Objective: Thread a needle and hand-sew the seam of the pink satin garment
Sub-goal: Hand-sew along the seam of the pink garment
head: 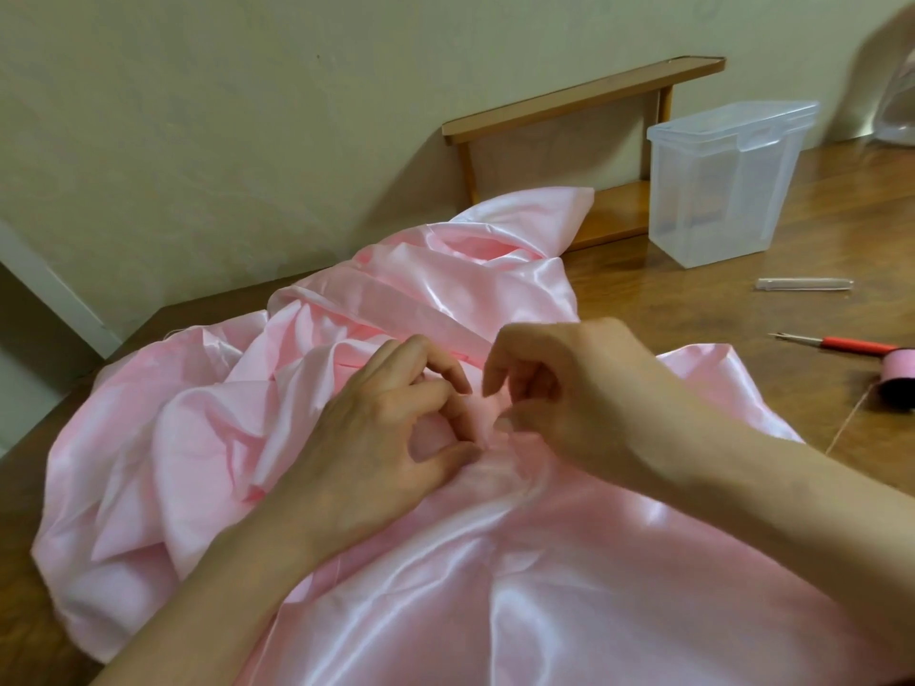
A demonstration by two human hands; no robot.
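Note:
The pink satin garment [445, 561] lies bunched across the wooden table, filling the middle and lower part of the head view. My left hand [381, 433] pinches a small raised fold of the satin between thumb and curled fingers. My right hand [559, 393] meets it from the right, with its fingertips pinched at the same fold. No needle shows between the fingers; it is too small or hidden. A pink thread spool [898, 373] lies at the right edge, with a loose thread [846, 428] trailing from it toward the fabric.
A clear plastic lidded box [723, 185] stands at the back right beside a small wooden shelf [584, 96] against the wall. A clear needle tube [804, 283] and a red-handled seam ripper [841, 343] lie on the bare table [718, 309] at right.

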